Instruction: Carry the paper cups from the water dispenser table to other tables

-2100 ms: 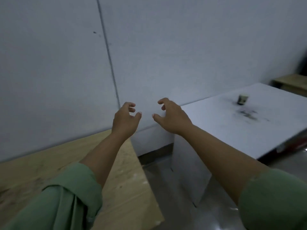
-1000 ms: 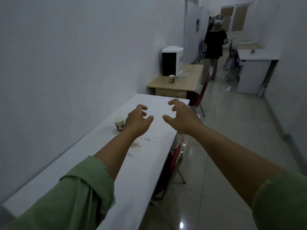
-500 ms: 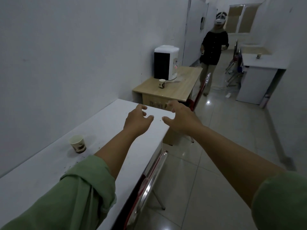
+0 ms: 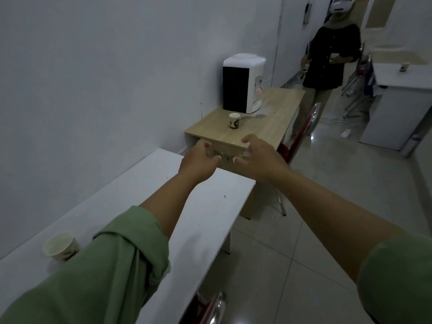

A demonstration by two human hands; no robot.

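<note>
A paper cup (image 4: 234, 121) stands upright on the wooden water dispenser table (image 4: 275, 127), in front of the white and black dispenser (image 4: 243, 83). My left hand (image 4: 198, 161) and my right hand (image 4: 259, 157) are held out side by side, short of that table, fingers curled and apart, holding nothing. Another paper cup (image 4: 61, 246) stands on the white table (image 4: 145, 202) by the wall, beside my left sleeve. A third cup (image 4: 404, 66) sits on a far white table (image 4: 397, 78) at the right.
A person in dark clothes (image 4: 327, 61) stands just past the dispenser table in the aisle. Red chairs (image 4: 301, 134) are tucked at the dispenser table, and one chair back (image 4: 210, 309) shows at the bottom edge. Tiled floor (image 4: 339, 183) runs along the right.
The view has swung from the wall corner to the aisle and moved toward the dispenser table. The cup on the white table has slid back past my left arm. Both hands stay empty.
</note>
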